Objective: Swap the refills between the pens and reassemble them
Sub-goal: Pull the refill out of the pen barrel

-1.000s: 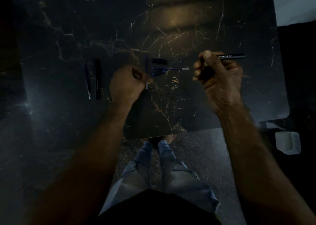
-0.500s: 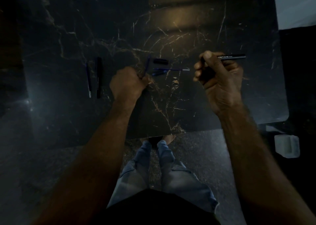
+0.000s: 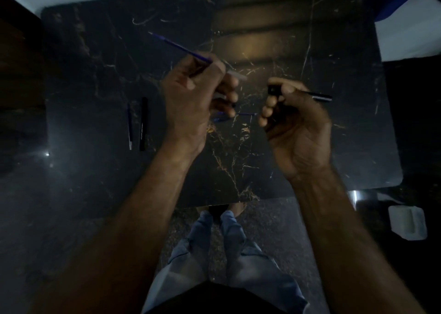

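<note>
Seen from head height, a person's legs in jeans stand at the near edge of a dark marbled counter, with two bare forearms reaching out over it. On the counter to the left, a spare refill and a spare barrel lie side by side, just apart, with no hand on them.

Both hands are held over the counter's middle. The right hand has its fingers curled round a black barrel, whose mouth faces left toward the other hand. Between the hands, small blue parts lie on the counter, too dim to identify. The left hand has its fingers clamped on a blue refill, which slants away up and to the left — well off the barrel's line.

The step in hand looks to be threading this refill into the barrel. To do it well, swing the refill round until it lines up with the barrel's mouth. Pinch it close to the leading end so the thin tube does not bow. Keep the right hand steady and slide the refill in gently — forcing it risks a kink.
</note>
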`<action>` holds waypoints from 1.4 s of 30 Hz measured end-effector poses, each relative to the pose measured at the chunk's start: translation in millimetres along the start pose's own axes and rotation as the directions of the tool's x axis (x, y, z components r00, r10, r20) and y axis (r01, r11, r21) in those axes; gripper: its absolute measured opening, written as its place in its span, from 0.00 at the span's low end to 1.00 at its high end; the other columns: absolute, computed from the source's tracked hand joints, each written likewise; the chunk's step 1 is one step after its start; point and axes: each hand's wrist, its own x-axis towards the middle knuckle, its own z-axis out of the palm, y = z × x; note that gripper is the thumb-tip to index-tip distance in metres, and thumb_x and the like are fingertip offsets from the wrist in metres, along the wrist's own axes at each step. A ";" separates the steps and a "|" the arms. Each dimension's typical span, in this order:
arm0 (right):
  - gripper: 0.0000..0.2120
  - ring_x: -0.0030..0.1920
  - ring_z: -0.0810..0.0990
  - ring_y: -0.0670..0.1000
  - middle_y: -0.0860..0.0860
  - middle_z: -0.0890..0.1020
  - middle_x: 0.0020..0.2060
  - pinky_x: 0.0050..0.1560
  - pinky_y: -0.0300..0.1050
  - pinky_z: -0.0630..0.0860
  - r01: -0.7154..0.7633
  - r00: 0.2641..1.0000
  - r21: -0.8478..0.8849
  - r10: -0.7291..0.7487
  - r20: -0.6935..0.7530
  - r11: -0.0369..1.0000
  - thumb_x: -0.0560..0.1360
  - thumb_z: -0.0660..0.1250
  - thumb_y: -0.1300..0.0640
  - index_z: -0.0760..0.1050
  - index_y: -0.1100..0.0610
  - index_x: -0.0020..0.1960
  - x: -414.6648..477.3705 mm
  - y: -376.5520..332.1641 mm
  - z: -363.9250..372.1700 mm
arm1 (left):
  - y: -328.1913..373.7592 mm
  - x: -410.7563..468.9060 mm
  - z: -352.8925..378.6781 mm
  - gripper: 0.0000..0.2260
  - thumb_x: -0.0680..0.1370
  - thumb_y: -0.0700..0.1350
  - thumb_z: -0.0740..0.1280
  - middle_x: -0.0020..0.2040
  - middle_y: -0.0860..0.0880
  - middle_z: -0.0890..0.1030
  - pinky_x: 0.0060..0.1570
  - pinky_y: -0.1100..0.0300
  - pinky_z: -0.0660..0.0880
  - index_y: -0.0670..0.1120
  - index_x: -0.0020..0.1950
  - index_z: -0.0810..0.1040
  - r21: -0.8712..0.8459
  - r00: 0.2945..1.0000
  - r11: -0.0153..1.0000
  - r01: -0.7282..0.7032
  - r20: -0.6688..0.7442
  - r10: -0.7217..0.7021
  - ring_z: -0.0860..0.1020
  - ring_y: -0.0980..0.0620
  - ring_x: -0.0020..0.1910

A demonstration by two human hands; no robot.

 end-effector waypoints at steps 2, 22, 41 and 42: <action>0.10 0.38 0.78 0.49 0.52 0.80 0.38 0.38 0.43 0.77 -0.005 1.000 0.051 0.004 0.027 0.999 0.82 0.60 0.62 0.79 0.63 0.55 -0.6 -3.4 10.2 | 7.6 -0.4 11.4 0.05 0.84 0.36 0.67 0.39 0.48 0.86 0.27 0.60 0.77 0.43 0.49 0.79 0.012 0.998 0.999 -0.053 0.026 0.052 0.83 0.51 0.31; 0.03 0.36 0.79 0.50 0.54 0.80 0.37 0.36 0.46 0.76 0.078 0.997 0.048 -0.078 0.006 0.996 0.82 0.64 0.64 0.75 0.63 0.50 -7.0 3.8 19.1 | 10.5 -18.8 15.7 0.02 0.84 0.34 0.68 0.42 0.40 0.85 0.28 0.58 0.79 0.39 0.54 0.78 0.169 0.983 0.973 -0.154 0.127 0.133 0.85 0.49 0.33; 0.05 0.37 0.79 0.49 0.53 0.82 0.37 0.35 0.44 0.76 0.058 0.998 0.030 -0.059 0.015 0.998 0.83 0.64 0.67 0.78 0.63 0.51 8.0 18.6 25.8 | -5.3 -13.9 15.0 0.21 0.91 0.44 0.52 0.46 0.32 0.81 0.37 0.61 0.79 0.38 0.66 0.83 0.220 0.989 0.972 -0.081 0.141 0.051 0.81 0.51 0.42; 0.05 0.36 0.79 0.49 0.53 0.82 0.37 0.35 0.43 0.76 0.057 0.998 0.030 -0.057 0.007 0.998 0.83 0.64 0.67 0.78 0.63 0.51 8.5 19.7 28.5 | -7.0 -11.7 13.1 0.21 0.91 0.44 0.51 0.45 0.32 0.80 0.38 0.61 0.79 0.38 0.67 0.83 0.201 0.989 0.977 -0.072 0.142 0.044 0.80 0.50 0.42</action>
